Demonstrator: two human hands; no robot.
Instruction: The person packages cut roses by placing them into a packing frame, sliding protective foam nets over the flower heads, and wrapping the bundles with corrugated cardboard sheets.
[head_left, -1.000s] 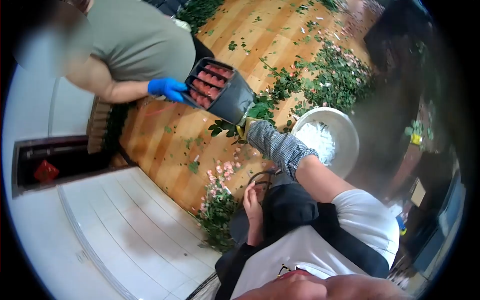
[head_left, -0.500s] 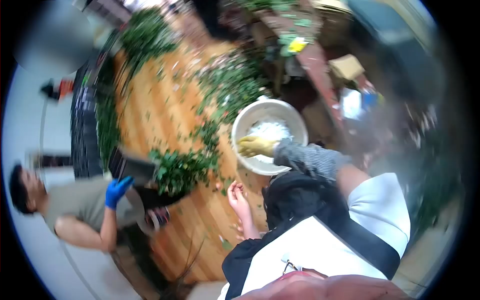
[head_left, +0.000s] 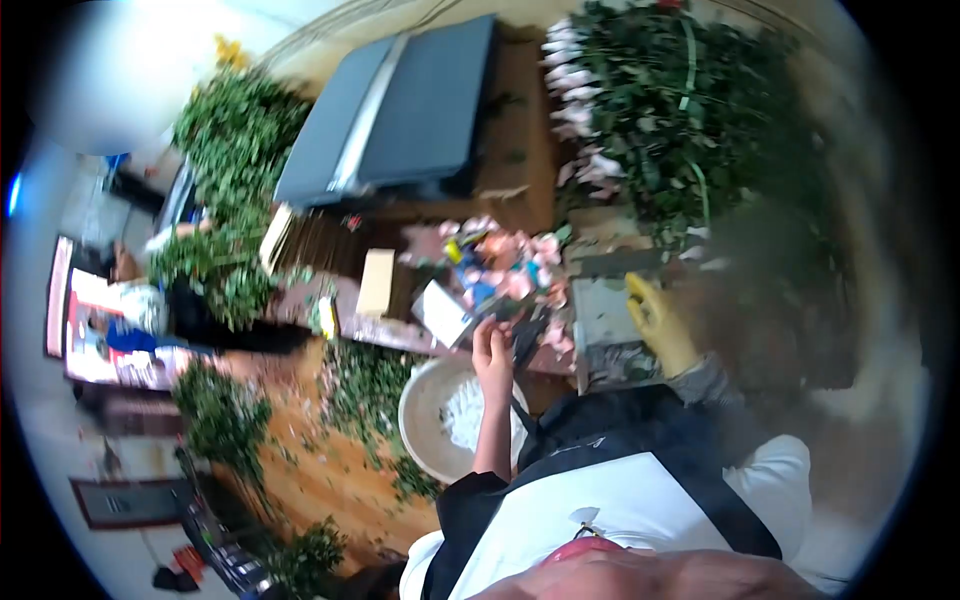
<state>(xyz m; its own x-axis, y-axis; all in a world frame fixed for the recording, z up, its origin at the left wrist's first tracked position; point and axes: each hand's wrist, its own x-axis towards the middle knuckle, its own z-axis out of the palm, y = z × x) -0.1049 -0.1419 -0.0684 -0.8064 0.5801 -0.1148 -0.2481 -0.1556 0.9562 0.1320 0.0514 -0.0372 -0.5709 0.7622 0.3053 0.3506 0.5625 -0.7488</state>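
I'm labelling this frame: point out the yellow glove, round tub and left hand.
Yellow glove (head_left: 666, 332): head view, its middle.
Round tub (head_left: 422, 418): head view, inner wall.
Left hand (head_left: 492, 354): head view, mid-hand.

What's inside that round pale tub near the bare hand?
The tub holds a loose heap of white pieces, too blurred to identify. The left forearm crosses in front, covering part of the inside; whatever lies beneath the heap is hidden.
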